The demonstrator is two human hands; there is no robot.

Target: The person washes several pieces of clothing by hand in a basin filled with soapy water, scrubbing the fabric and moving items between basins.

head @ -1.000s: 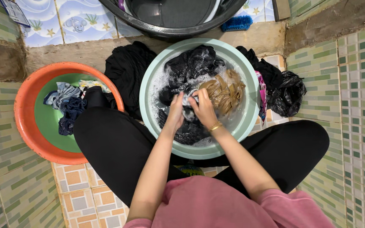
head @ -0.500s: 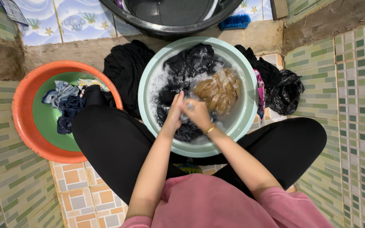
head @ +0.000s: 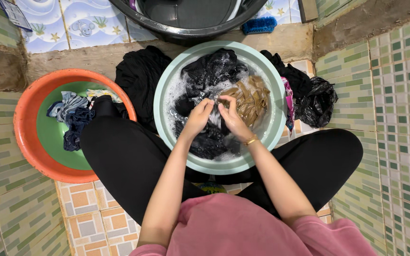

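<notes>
Both hands, the left hand (head: 198,116) and right hand (head: 230,116), are clenched on a dark wet garment (head: 209,137) at the centre of the pale green basin (head: 163,90). Suds could be slopped over the rim if it is rubbed hard.

Wet dark garment (head: 213,124) in a pale green basin (head: 162,111)

It lies bunched and soaked in soapy water at the basin's middle, gripped between both hands, just beside a crumpled brown cloth (head: 250,98) and black laundry (head: 210,68).
</notes>
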